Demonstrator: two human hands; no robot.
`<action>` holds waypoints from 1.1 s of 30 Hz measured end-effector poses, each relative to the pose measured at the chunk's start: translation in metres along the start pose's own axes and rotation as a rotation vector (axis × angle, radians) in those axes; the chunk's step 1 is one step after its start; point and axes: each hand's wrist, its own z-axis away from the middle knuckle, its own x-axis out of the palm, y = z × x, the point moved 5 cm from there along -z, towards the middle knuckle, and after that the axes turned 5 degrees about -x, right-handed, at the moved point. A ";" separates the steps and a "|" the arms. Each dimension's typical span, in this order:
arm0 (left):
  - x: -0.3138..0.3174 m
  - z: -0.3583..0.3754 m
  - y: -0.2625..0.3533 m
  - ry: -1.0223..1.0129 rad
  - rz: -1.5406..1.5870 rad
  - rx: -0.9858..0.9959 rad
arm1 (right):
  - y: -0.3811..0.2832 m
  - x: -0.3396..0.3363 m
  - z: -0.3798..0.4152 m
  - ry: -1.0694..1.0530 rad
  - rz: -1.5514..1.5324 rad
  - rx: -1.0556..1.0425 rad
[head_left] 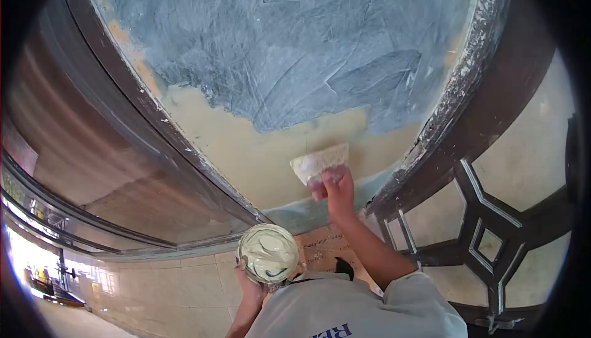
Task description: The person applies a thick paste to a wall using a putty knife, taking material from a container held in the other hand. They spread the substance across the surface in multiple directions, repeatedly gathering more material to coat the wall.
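My right hand point(338, 191) is closed around a wide putty knife point(319, 162), its pale, smeared blade lying close over the wall. Down at the left, my left hand point(251, 284) grips a round tin point(241, 257) from below and the side. Thick cream-coloured putty point(269, 253) fills the tin, its surface swirled. In front of me, the wall panel point(295, 48) has a blue-grey, streaky coating above and a smoother cream area point(225, 144) below, with an uneven border between them. The blade overlaps the cream area.
A dark frame point(184, 144) with pale spatters edges the panel on the left. Another spattered frame point(452, 101) runs along the right, beside a dark door or grille point(477, 215) with geometric bars. Cardboard point(321, 243) with handwriting lies below, near the tiles point(166, 282).
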 end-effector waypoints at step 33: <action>-0.003 -0.004 -0.019 0.020 0.018 0.012 | 0.178 -0.151 0.042 -0.081 -0.003 0.436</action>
